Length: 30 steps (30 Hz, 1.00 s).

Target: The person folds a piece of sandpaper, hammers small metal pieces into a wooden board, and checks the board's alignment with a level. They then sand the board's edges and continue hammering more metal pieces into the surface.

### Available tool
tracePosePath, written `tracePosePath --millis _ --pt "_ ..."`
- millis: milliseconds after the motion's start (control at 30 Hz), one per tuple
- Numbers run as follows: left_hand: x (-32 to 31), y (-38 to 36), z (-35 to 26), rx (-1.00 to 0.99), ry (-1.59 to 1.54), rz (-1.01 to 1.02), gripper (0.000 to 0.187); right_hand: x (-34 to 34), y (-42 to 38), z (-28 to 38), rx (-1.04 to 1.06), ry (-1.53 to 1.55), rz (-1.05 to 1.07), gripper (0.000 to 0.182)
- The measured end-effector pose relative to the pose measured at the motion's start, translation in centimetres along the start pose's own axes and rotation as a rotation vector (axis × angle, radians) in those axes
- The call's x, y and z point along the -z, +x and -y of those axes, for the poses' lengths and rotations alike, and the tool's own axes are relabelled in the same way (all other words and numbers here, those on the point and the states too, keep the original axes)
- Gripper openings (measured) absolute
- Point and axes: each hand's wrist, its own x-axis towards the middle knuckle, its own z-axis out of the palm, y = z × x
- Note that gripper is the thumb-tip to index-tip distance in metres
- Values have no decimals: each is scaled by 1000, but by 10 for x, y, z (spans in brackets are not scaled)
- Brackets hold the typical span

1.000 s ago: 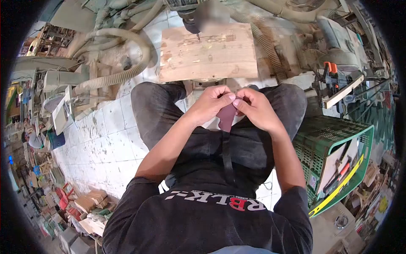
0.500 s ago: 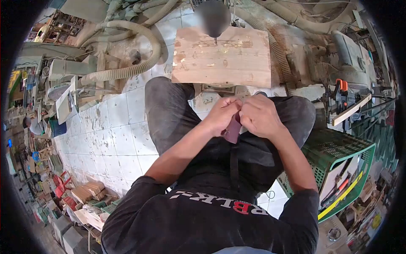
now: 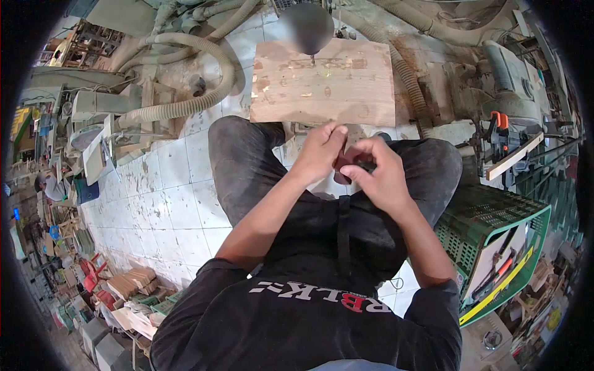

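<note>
Above my lap, both hands hold a dark maroon piece of sandpaper (image 3: pixel 341 175), which looks bent or folded. My left hand (image 3: pixel 318 151) is closed round its left side, thumb pointing up and away from me. My right hand (image 3: pixel 382 174) pinches the other side between thumb and curled fingers. Whether anything lies inside the fold is hidden by the fingers. Just beyond my hands is a wooden board (image 3: pixel 322 86) with scuffed, pale patches, lying under the bit of a drill-like machine (image 3: pixel 312 59) whose upper part is blurred.
Ribbed hoses (image 3: pixel 179 106) curve over the floor at the far left and back. To my right stands a green plastic crate (image 3: pixel 495 216) with tools in it. Clamps with orange parts (image 3: pixel 499 120) are beyond it. Stacked wood pieces (image 3: pixel 131 281) lie at the left. Another person (image 3: pixel 54 185) is at the far left.
The sandpaper was hanging as a flat strip toward me; now it is folded shorter between my hands. My right hand has turned and its fingers have loosened; my left hand has shifted slightly away.
</note>
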Motion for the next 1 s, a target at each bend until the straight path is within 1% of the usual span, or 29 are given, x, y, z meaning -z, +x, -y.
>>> tracePosePath --millis 33,67,100,167,200,233,267,300,367,400,433,467,500,567,600,633,667,733,767,833,867,900,967,1000 --pt "0 -1 -4 -116 98 -59 32 -3 -1 -3 -209 214 -2 16" --pt "-2 -4 -9 -106 95 -33 34 -6 -3 -7 -416 428 -10 19" --pt "-3 -3 -10 -106 96 -30 34 -10 -6 -11 -417 427 -13 19" --pt "-9 -3 -10 -147 127 -75 34 -15 -13 -16 -252 270 -66 16" --pt "-12 1 -7 -150 127 -68 34 -8 -12 -10 36 -89 -43 10" --pt "-15 5 2 -4 57 -100 34 -3 -13 -2 33 -92 -42 10" --pt "-14 12 10 133 -13 -136 35 0 -12 6 227 -71 -54 12" --pt "-7 17 18 126 -18 -143 35 3 -11 16 424 -47 -60 15" --pt "18 22 30 130 -87 -328 31 7 -23 45 391 295 -189 23" --pt "28 21 27 120 -91 -333 31 18 -23 56 393 403 -197 29" --pt "36 16 26 121 -136 -364 34 20 -25 61 381 416 -277 22" --pt "38 11 24 124 -180 -390 38 28 -28 62 141 278 -219 21" --pt "35 6 22 122 -179 -380 38 29 -25 54 4 240 -229 21" --pt "26 -9 18 47 -90 -248 38 30 -20 39 -272 169 -227 26" --pt "27 -15 21 29 -73 -131 32 23 -14 30 -337 228 -247 23" --pt "25 -20 23 22 -75 -126 32 16 -10 22 -401 289 -264 21" --pt "21 -24 25 38 -162 -89 27 11 -12 14 -398 283 -269 21" --pt "17 -31 27 67 -334 -37 17 2 -20 -3 -539 411 -102 20" --pt "17 -34 27 63 -338 -24 17 -2 -23 -6 -541 401 -112 20" --pt "23 -40 24 150 -370 63 18 -13 -27 -8 -676 496 -57 24" --pt "28 -42 29 150 -450 130 20 -20 -29 -8 -614 465 -77 27" --pt "26 -46 28 149 -450 152 20 -26 -34 -8 -592 497 -78 21" --pt "17 -54 22 134 -514 74 23 -30 -35 2 -601 426 -32 18" --pt "13 -56 19 50 -371 77 27 -33 -33 7 -587 380 -4 17"
